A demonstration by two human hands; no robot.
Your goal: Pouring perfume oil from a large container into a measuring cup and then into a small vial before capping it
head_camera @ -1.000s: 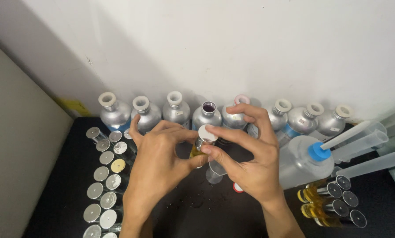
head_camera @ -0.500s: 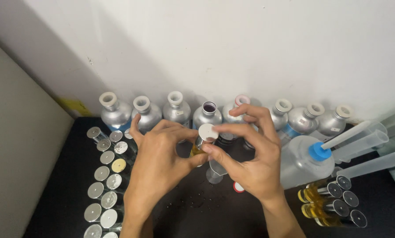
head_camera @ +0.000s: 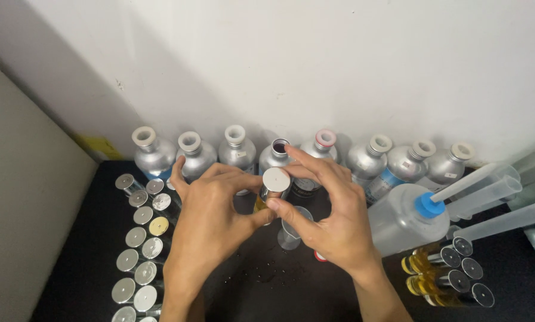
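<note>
While both hands clamp it — small vial (head_camera: 267, 194) (silver cap) between left hand (head_camera: 210, 223) and right hand (head_camera: 333, 223).

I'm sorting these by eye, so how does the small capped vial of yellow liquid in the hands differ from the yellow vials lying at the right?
The small silver-capped vial of yellow liquid is held above the black table by the left hand and right hand; the yellow vials at the right lie on the table. The held one is single and touched; those are grouped and untouched. Both hold yellow liquid under silver caps.
</note>
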